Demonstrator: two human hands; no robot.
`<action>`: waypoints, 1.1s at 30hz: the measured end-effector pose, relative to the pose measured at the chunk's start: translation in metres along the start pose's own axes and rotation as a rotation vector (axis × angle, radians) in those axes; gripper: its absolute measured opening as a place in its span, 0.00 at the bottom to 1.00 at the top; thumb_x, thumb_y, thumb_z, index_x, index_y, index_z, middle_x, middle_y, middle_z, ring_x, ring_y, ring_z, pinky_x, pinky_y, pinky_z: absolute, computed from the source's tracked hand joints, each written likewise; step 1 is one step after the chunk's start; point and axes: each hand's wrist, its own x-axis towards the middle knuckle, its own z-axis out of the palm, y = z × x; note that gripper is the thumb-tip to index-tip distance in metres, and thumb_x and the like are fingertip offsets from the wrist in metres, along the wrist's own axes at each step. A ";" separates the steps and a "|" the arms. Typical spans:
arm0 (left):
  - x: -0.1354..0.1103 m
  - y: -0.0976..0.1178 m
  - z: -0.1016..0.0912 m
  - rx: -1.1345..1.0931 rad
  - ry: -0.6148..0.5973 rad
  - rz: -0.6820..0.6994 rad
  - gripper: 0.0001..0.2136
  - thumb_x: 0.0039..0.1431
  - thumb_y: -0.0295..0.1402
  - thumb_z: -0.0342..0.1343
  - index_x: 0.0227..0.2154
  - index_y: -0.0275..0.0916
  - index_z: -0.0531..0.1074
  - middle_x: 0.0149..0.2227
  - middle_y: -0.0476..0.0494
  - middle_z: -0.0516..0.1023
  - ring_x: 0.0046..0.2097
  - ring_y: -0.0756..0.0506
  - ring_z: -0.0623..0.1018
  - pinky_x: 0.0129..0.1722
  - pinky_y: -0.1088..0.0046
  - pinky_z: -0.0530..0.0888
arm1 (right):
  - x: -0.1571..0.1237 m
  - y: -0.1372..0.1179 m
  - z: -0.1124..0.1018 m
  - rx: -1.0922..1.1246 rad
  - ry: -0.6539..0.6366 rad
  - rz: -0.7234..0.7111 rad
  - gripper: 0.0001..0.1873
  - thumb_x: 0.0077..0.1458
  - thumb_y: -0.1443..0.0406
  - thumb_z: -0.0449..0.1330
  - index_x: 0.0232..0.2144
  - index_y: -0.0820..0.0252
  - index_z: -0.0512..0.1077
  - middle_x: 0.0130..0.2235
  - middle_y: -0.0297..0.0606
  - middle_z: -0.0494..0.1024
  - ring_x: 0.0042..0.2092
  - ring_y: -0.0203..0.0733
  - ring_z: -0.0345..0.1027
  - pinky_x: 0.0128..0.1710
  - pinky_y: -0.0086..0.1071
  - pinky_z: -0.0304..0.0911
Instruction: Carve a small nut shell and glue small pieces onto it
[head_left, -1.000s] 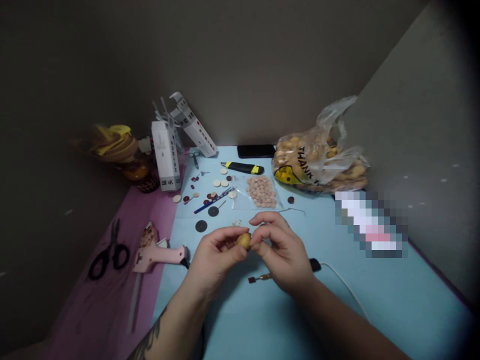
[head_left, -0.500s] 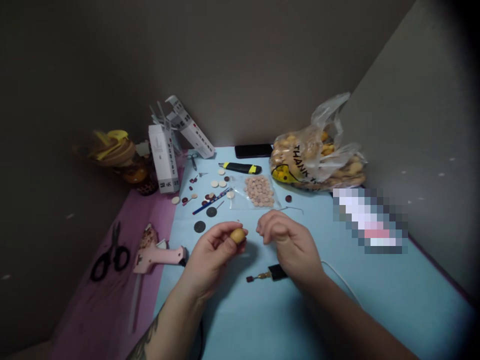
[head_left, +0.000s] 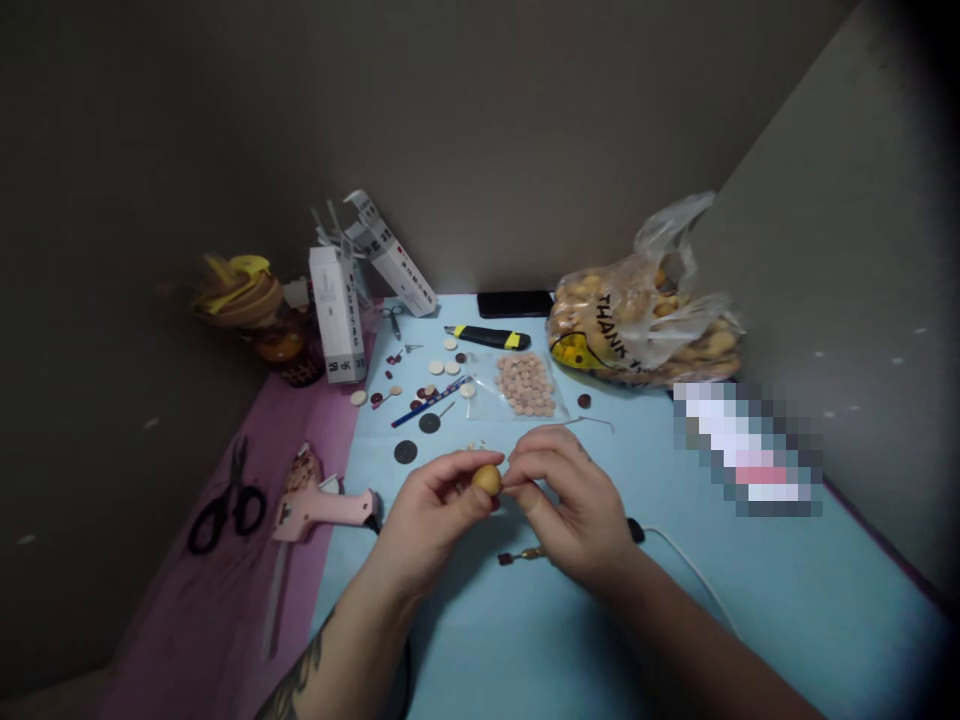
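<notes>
My left hand is closed, pinching a small round yellow-brown nut-like piece between thumb and fingers. Against the right side of that piece come the pinched fingertips of my right hand; whether they hold something tiny, I cannot tell. Below the right hand lies a small rotary tool with a brass-coloured collar and a dark red tip, its body mostly hidden by that hand. Pale crumbs lie on the blue table surface just beyond the fingers.
Behind the hands lie a bag of round beige pieces, a utility knife, dark discs and a phone. A pink glue gun and scissors are left. A plastic bag of yellowish pieces stands back right.
My right hand has moved left, and its fingertips have come up to the round piece in my left hand. Pale crumbs now show beyond the hands. The view has shifted slightly.
</notes>
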 end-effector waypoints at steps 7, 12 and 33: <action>0.001 0.008 0.001 0.179 -0.013 0.089 0.11 0.46 0.34 0.67 0.36 0.41 0.82 0.33 0.45 0.77 0.35 0.46 0.74 0.37 0.72 0.70 | -0.001 0.001 -0.001 -0.013 -0.077 -0.035 0.11 0.56 0.75 0.52 0.30 0.55 0.66 0.32 0.36 0.69 0.36 0.42 0.64 0.38 0.39 0.62; 0.001 0.006 0.002 0.217 0.016 0.089 0.12 0.44 0.31 0.67 0.35 0.42 0.82 0.34 0.44 0.77 0.35 0.46 0.75 0.37 0.71 0.71 | 0.000 0.002 -0.001 -0.044 -0.140 -0.031 0.11 0.55 0.76 0.49 0.29 0.56 0.63 0.32 0.37 0.67 0.36 0.43 0.62 0.37 0.38 0.61; 0.000 0.008 0.005 0.103 0.105 0.152 0.14 0.40 0.24 0.67 0.34 0.40 0.80 0.33 0.46 0.79 0.34 0.49 0.77 0.33 0.77 0.74 | -0.004 0.001 -0.004 0.048 -0.017 0.083 0.08 0.54 0.74 0.56 0.35 0.56 0.66 0.35 0.36 0.68 0.39 0.40 0.64 0.38 0.34 0.62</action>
